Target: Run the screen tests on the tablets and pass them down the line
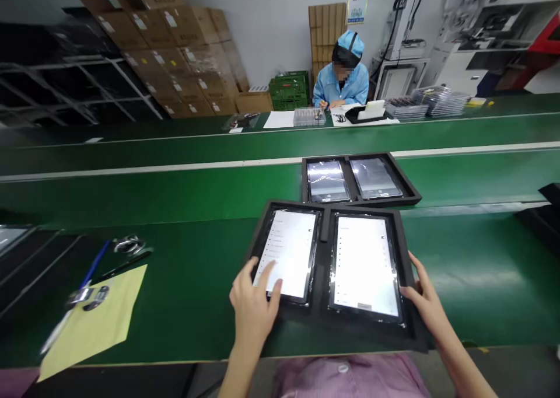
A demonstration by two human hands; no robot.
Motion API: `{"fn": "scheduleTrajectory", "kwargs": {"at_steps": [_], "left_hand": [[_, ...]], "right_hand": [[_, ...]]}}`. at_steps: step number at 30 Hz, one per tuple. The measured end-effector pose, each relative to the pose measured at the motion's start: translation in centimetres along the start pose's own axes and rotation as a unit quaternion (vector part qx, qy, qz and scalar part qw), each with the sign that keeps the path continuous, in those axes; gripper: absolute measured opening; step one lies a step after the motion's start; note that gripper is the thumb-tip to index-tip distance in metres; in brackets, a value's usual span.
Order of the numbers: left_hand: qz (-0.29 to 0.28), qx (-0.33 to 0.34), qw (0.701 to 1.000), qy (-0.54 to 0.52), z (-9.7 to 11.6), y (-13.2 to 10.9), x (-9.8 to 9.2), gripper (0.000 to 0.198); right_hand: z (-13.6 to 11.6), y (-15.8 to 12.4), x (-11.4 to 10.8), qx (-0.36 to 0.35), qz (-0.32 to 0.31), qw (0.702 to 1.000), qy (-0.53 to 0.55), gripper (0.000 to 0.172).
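Observation:
A black foam tray [324, 226] lies on the green bench in front of me with two lit tablets in it. My left hand [254, 302] rests on the lower corner of the left tablet [291, 249], fingers spread and touching its white screen. My right hand [423, 296] lies against the tray's right edge beside the right tablet [365, 264], fingers stretched along the rim, holding nothing that I can see.
A second black tray [405, 179] with two dark tablets sits just beyond, on the conveyor. A yellow sheet [98, 319], pens and metal clips lie at left. A person in blue [343, 74] works at the far bench. Cardboard boxes [175, 48] stack at the back.

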State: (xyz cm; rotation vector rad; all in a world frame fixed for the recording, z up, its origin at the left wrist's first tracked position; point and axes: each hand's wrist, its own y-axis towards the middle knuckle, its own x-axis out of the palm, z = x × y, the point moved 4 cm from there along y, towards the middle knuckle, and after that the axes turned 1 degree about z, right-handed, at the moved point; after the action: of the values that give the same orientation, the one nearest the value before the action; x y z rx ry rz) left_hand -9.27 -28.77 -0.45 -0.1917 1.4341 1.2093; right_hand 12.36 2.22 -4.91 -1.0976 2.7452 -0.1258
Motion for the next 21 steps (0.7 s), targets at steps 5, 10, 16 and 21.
{"fn": "scheduleTrajectory", "kwargs": {"at_steps": [5, 10, 16, 21], "left_hand": [[-0.099, -0.128, 0.987, 0.003, -2.6, -2.1, 2.6, 0.059], [-0.135, -0.134, 0.979, 0.066, -1.6, -4.7, 1.8, 0.069], [-0.133, -0.136, 0.979, 0.069, -1.9, -5.5, 1.5, 0.069], [-0.13, -0.118, 0.982, 0.069, -1.4, -4.9, 1.6, 0.07]], "right_hand": [[-0.1, 3.1, -2.5, -0.016, 0.004, 0.998, -0.06, 0.086], [0.7, 2.4, -3.9, -0.04, -0.034, 0.993, -0.101, 0.081], [-0.9, 3.3, -4.2, -0.105, -0.005, 0.915, -0.391, 0.06], [-6.1, 2.8, 1.7, -0.401, -0.029, 0.768, -0.499, 0.046]]}}
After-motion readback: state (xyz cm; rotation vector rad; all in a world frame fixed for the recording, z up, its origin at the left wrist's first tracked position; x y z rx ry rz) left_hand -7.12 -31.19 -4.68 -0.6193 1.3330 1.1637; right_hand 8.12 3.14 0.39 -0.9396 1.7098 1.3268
